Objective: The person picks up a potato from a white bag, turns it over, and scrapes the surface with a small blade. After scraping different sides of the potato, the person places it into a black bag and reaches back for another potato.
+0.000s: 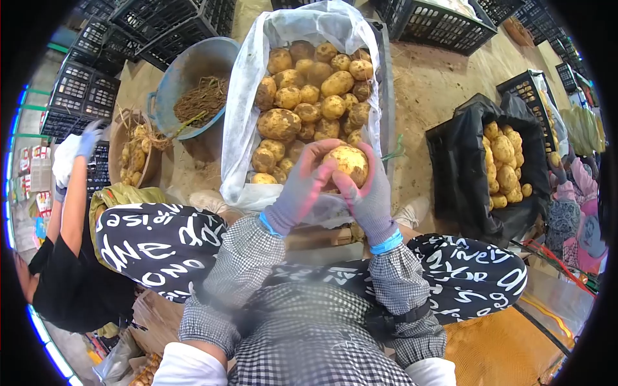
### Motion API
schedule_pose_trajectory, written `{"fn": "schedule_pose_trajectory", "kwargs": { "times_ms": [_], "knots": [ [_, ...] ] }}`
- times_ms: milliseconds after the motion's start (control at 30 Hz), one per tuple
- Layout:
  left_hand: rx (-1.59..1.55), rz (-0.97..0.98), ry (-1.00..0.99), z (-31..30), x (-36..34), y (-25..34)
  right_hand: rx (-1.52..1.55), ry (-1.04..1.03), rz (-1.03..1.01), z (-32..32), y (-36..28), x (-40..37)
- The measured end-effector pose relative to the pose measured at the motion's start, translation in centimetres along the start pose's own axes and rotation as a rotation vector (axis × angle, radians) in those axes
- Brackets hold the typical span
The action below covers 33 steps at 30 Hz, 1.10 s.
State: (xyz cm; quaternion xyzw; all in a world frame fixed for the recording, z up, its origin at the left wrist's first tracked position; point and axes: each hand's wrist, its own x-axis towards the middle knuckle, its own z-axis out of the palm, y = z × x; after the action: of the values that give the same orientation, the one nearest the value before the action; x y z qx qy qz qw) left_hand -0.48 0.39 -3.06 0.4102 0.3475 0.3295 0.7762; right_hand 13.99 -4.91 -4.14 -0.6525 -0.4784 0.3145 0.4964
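Both gloved hands meet over a crate [235, 151] lined with white sheeting and filled with soil-marked potatoes [309, 96]. Between them is one round yellow potato [347, 163] with brown patches. My left hand [299, 190] is closed against its left side, thumb on the near face. On the right side, my right hand [370, 196] wraps round the same potato, its thumb also in front. The gloves are grey and pink, with blue bands at the wrists. The potato's underside is hidden by the fingers.
Left of the crate stand a blue tub [193, 55] holding dry roots and soil, and a basket [154, 164] of potatoes. A black-lined crate [450, 148] with potatoes is on the right. Black crates [444, 29] stand behind. A co-worker [71, 257] is at the left, others far right.
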Motion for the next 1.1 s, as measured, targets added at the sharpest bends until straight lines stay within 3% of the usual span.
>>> {"fn": "schedule_pose_trajectory", "kwargs": {
  "times_ms": [133, 233, 300, 400, 500, 567, 633, 700, 967, 1033, 1067, 1100],
  "knots": [
    [0.027, -0.009, 0.033, 0.1, 0.1, -0.7, 0.0, 0.033, -0.037, 0.3, 1.2, -0.1],
    [0.032, 0.016, 0.062, 0.1, 0.0, -1.5, 0.223, 0.005, 0.211, 0.1, 1.8, 0.1],
    [0.006, 0.03, 0.062, 0.1, 0.0, -1.6, 0.172, 0.043, 0.168, -0.1, 1.7, 0.3],
    [0.109, 0.261, -0.002, 1.0, 0.0, -2.1, 0.321, 0.091, 0.151, -0.3, 2.0, 0.6],
    [0.196, 0.176, 0.004, 0.3, 0.4, -0.5, 0.335, -0.072, 0.156, -0.3, 3.1, 0.8],
    [0.064, 0.023, -0.025, 0.4, 0.0, 1.0, 0.439, -0.202, 0.263, -0.7, 3.2, 0.5],
    [0.06, 0.02, -0.078, 0.1, -0.1, 1.4, 0.731, -0.285, 0.467, -1.3, -0.1, 0.6],
    [0.18, 0.168, -0.155, -0.4, 0.1, 1.5, 0.744, -0.301, 0.454, -1.3, 0.1, 0.7],
    [0.092, 0.011, 0.025, -0.3, -0.1, 3.5, 0.925, -0.334, 0.454, -1.3, -1.5, 0.5],
    [0.405, 0.182, -0.029, -0.6, 0.3, 3.2, 1.038, -0.366, 0.487, -1.2, -0.6, 0.3],
    [0.735, 0.353, -0.116, -1.4, 0.5, 2.4, 1.082, -0.376, 0.511, -1.2, -0.3, 0.2],
    [0.767, 0.363, -0.136, -1.2, 0.5, 2.4, 1.101, -0.378, 0.544, -1.4, 0.0, 0.3]
  ]
}}
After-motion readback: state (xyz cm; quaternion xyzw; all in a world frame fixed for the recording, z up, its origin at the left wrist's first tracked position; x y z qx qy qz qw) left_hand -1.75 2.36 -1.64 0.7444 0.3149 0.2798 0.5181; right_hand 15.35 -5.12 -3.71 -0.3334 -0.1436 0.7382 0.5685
